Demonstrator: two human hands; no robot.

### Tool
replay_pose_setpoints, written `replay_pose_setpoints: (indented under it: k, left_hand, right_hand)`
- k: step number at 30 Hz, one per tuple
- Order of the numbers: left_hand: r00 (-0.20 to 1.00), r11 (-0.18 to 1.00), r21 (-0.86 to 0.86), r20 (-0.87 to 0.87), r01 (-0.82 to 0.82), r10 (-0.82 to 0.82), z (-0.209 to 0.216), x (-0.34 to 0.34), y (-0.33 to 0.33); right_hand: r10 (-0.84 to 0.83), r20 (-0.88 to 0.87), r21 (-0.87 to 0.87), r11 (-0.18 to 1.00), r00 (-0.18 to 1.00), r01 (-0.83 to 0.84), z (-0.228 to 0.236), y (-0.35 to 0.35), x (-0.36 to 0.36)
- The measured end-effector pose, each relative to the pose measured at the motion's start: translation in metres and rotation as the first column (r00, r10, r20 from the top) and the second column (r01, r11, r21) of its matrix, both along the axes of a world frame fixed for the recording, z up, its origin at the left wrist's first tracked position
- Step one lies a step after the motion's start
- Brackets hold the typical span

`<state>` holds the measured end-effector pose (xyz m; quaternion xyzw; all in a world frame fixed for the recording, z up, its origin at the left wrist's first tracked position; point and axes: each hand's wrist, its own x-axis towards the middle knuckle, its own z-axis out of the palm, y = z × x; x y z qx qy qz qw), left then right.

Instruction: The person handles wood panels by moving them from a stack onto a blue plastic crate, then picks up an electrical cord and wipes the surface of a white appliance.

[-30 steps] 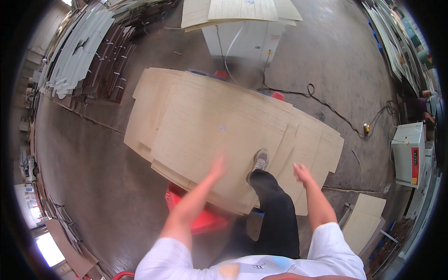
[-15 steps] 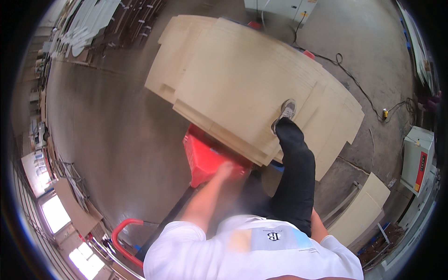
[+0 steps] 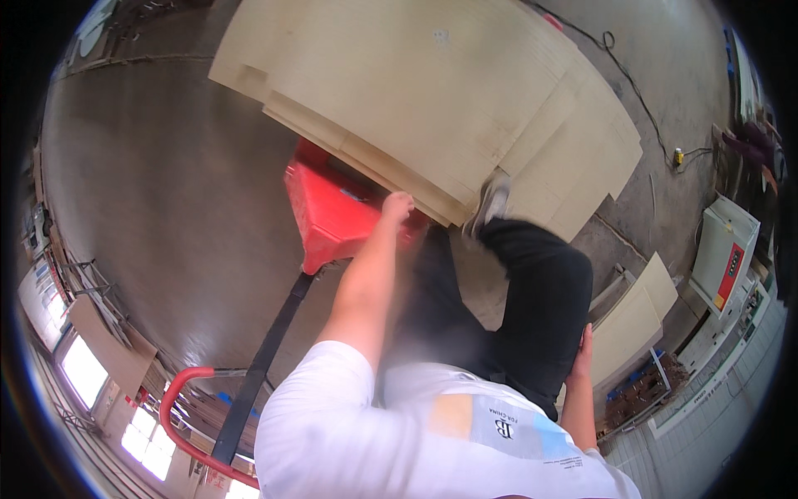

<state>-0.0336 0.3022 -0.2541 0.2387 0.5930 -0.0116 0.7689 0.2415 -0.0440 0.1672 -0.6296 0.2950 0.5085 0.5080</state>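
Note:
My left hand [image 3: 399,206] is curled into a loose fist. It hangs over the right part of the red pallet jack body [image 3: 337,204], close to the near edge of a stack of large pale boards [image 3: 391,91]. Nothing shows in its fingers. My right hand [image 3: 583,353] lies along the outer side of my right thigh, fingers stretched out, partly hidden by the black trousers. My right leg is raised and bent, with the grey shoe [image 3: 490,204] at the near edge of the boards. Whether the shoe touches them I cannot tell.
The jack's black shaft [image 3: 264,366] and red loop handle [image 3: 170,407] reach to the lower left. More pale boards [image 3: 628,320] lean at right, near a white and red machine cabinet [image 3: 727,249]. A black cable [image 3: 636,87] runs across the floor beyond the stack.
The boards and the jack sit higher and further left in the picture. My shoe has come back from on top of the boards to their near edge. More of my right hand shows.

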Motion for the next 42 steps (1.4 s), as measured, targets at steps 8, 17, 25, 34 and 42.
replay_pose_setpoints:
  k: [8,17,25,34,42]
  left_hand:
    - [0.883,0.950,0.201,-0.361,-0.240,0.300,-0.157,0.019,-0.001]
    - [0.819,0.834,0.111,-0.158,-0.540,0.552,-0.170,0.034,0.023]
    - [0.963,0.917,0.369,-0.152,-0.153,0.222,-0.062,0.054,-0.097]
    - [0.981,0.959,0.266,-0.135,-0.096,0.136,0.208,0.084,-0.321]
    - [0.877,0.890,-0.056,0.151,-0.452,0.455,0.308,0.002,-0.333]
  right_hand:
    - [0.618,0.020,-0.309,0.751,0.786,-0.583,-0.043,-0.049,-0.035]
    - [0.484,-0.016,-0.321,0.826,0.875,-0.463,-0.094,-0.158,-0.063]
    - [0.464,0.077,-0.090,0.885,0.883,-0.457,-0.173,-0.202,-0.089]
    - [-0.017,-0.092,0.238,0.970,0.996,0.039,-0.190,-0.144,-0.102]
    - [-0.546,0.105,0.318,0.810,0.831,0.492,-0.116,-0.162,-0.085]
